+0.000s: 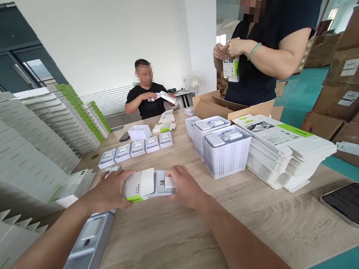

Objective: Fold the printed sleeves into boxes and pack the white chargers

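Observation:
My left hand (108, 191) and my right hand (185, 188) both grip a white cardboard packaging sleeve (137, 185) with a green strip along its lower edge. A white plastic tray (163, 183) sticks out of the sleeve on the right side, toward my right hand. Under my left forearm, at the table's near edge, lies a grey-white moulded tray (88, 239). A row of small white trays (137, 148) lies on the table beyond my hands.
Long rows of white boxes with green edges (30, 149) stand on the left. Ahead are white bins of trays (226, 152), stacked white sleeves (281, 148) and an open cardboard box (223, 107). A phone (353, 203) lies right. Two co-workers (148, 94) (261, 52) handle packages. Cartons (347, 100) are stacked right.

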The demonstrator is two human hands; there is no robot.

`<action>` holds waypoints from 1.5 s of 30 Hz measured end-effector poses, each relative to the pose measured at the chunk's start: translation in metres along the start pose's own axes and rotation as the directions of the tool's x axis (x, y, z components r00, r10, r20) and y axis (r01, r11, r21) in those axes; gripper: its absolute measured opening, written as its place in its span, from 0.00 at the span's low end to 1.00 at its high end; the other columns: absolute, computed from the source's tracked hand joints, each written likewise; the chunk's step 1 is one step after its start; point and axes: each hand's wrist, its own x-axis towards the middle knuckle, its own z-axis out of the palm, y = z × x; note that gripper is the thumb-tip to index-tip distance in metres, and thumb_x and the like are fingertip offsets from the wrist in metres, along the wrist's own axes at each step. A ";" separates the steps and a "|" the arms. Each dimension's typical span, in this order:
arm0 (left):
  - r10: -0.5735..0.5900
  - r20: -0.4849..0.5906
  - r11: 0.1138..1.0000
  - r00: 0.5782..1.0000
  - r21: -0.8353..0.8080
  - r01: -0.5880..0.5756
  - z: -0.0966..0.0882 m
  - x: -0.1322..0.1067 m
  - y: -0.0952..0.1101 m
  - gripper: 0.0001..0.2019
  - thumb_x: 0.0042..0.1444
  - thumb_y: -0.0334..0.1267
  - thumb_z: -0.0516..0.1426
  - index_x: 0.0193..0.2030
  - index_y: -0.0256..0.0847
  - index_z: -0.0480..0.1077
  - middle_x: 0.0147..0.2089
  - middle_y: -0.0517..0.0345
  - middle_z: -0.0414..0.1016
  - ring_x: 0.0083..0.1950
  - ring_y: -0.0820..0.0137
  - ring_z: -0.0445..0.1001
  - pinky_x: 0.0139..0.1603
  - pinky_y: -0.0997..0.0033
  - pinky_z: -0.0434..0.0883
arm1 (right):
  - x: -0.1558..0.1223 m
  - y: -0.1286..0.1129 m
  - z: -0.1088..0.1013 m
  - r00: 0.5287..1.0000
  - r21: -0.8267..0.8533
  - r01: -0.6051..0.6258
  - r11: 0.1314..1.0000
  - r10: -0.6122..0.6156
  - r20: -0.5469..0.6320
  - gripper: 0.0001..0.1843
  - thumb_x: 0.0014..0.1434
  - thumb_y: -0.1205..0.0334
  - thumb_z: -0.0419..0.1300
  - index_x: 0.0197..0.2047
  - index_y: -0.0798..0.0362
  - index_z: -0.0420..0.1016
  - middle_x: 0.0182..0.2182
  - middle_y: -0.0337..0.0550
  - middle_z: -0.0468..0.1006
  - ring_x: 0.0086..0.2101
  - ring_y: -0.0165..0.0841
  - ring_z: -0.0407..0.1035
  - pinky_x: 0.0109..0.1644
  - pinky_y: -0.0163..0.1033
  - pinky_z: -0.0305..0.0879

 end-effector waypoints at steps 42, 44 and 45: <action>-0.093 -0.144 0.001 0.985 -0.989 -0.145 0.104 -0.004 0.028 0.22 0.56 0.49 0.61 0.54 0.47 0.64 0.41 0.62 0.75 0.35 0.70 0.72 0.35 0.72 0.71 | -0.002 -0.009 0.032 0.941 0.686 -0.243 0.686 0.337 -0.004 0.23 0.61 0.42 0.58 0.34 0.56 0.77 0.25 0.39 0.71 0.25 0.29 0.63 0.29 0.35 0.59; -0.058 -0.105 -0.047 0.993 -0.993 -0.107 0.109 -0.003 0.024 0.17 0.57 0.48 0.61 0.50 0.45 0.66 0.37 0.63 0.74 0.33 0.72 0.71 0.33 0.74 0.69 | -0.002 -0.008 0.035 0.930 0.639 -0.256 0.725 0.364 -0.041 0.29 0.63 0.40 0.53 0.27 0.56 0.76 0.22 0.39 0.70 0.24 0.29 0.63 0.29 0.36 0.59; -0.042 -0.088 -0.070 0.995 -0.993 -0.091 0.110 -0.003 0.023 0.16 0.58 0.47 0.60 0.49 0.45 0.66 0.36 0.63 0.73 0.33 0.73 0.70 0.33 0.75 0.69 | -0.001 -0.008 0.035 0.922 0.649 -0.263 0.714 0.384 -0.050 0.29 0.62 0.39 0.53 0.27 0.56 0.76 0.22 0.39 0.70 0.24 0.30 0.63 0.28 0.36 0.59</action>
